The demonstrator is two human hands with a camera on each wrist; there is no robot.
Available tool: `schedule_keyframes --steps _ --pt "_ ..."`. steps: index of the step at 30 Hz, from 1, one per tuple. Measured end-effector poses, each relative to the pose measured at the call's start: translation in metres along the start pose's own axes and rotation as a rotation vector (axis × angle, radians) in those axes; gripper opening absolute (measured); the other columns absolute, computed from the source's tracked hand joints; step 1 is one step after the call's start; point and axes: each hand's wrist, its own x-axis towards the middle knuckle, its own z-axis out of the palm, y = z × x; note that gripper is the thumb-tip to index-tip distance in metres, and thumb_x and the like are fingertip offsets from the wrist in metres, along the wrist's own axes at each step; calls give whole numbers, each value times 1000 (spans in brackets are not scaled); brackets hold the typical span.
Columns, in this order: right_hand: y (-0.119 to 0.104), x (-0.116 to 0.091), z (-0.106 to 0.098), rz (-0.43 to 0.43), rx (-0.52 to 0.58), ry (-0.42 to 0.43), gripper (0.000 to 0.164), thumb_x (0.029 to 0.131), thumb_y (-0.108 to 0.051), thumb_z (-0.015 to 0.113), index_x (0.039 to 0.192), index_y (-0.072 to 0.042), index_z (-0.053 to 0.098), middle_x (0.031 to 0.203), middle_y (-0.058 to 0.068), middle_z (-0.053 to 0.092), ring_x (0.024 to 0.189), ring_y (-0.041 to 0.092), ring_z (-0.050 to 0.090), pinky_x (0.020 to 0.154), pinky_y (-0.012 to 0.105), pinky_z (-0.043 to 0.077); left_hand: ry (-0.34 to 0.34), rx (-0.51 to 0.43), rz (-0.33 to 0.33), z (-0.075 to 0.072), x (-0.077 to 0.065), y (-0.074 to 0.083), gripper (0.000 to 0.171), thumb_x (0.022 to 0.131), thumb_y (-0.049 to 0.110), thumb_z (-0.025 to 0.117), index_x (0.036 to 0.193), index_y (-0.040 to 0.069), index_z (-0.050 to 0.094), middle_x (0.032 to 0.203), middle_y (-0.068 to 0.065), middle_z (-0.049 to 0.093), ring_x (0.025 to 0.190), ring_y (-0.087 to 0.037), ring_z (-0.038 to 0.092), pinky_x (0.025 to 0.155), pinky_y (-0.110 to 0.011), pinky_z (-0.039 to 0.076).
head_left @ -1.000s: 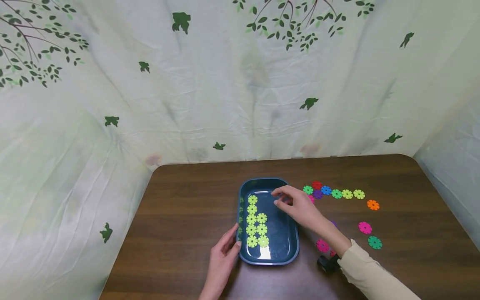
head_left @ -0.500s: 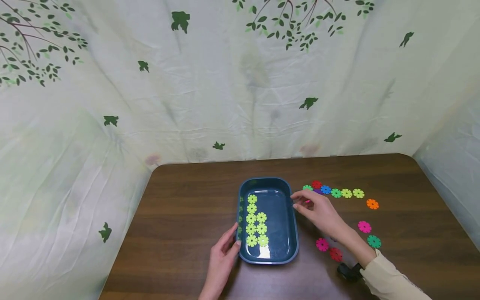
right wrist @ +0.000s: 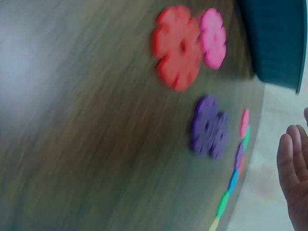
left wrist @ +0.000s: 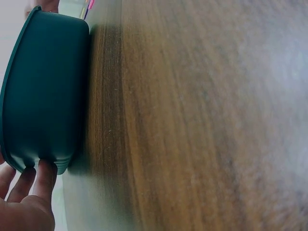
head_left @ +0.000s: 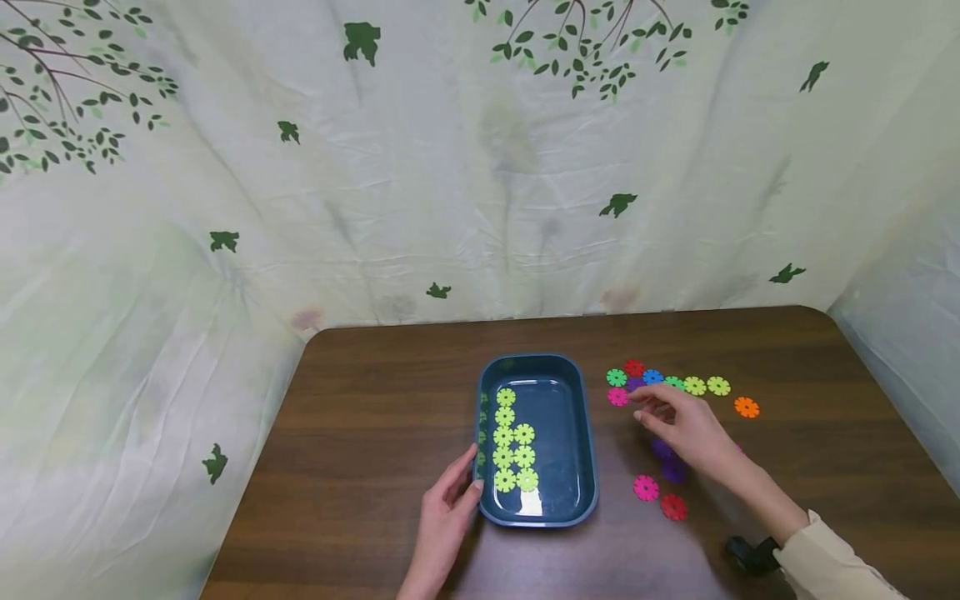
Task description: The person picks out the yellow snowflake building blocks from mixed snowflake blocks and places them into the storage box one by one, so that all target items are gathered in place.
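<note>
A dark blue tray (head_left: 577,500) stands on the wooden table. Several yellow-green flower-shaped discs (head_left: 504,436) lie flat along its left side in two columns of unequal length. My left hand (head_left: 444,517) holds the tray's left side, its thumb at the rim; in the left wrist view its fingers (left wrist: 44,180) touch the outer wall. To the right of the tray, my right hand (head_left: 690,429) hovers over the table with thumb and forefinger apart and nothing visible between them. Nearest its fingertips are a pink disc (head_left: 617,397) and a partly hidden purple disc (head_left: 635,384).
A row of coloured discs includes a red disc (head_left: 633,367), a blue disc (head_left: 652,377) and yellow-green ones. An orange disc (head_left: 746,407) lies further right. Nearer the front are purple discs (head_left: 672,469), a pink disc (head_left: 646,487) and a red disc (head_left: 673,507). A leaf-printed curtain (head_left: 450,167) hangs behind.
My right hand has moved right, from above the tray's interior, across its right rim, to over the loose discs. The left hand, the tray and the discs in it have stayed put.
</note>
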Motion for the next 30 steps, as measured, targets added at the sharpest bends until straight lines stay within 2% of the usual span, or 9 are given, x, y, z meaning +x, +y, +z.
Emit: schedule_keyframes --steps 8,14,21,30 --pt "20 -9 -24 -39 -107 0 29 86 -3 74 114 -7 67 96 -4 67 84 14 63 71 30 57 4 12 21 1 0 0 45 94 7 63 138 20 59 145 -7 50 132 -31 47 103 -41 43" --pt "35 -13 -39 -12 -134 -9 30 88 -7 74 117 -8 66 102 0 67 87 18 64 68 28 55 3 6 8 0 0 0 45 95 8 63 137 22 59 145 -6 50 132 -29 47 104 -40 43" --pt "46 -7 -55 -10 -205 -64 36 88 -6 73 122 -3 63 116 12 65 102 32 61 80 51 54 0 -5 30 -1 0 -1 45 95 8 63 138 19 59 145 -7 50 132 -30 47 104 -40 42" --pt "62 1 -69 16 -181 -110 39 89 -10 73 126 -3 61 121 16 63 109 39 59 85 58 50 -1 8 11 0 0 1 45 95 8 63 138 21 58 146 -5 49 133 -29 47 105 -42 42"
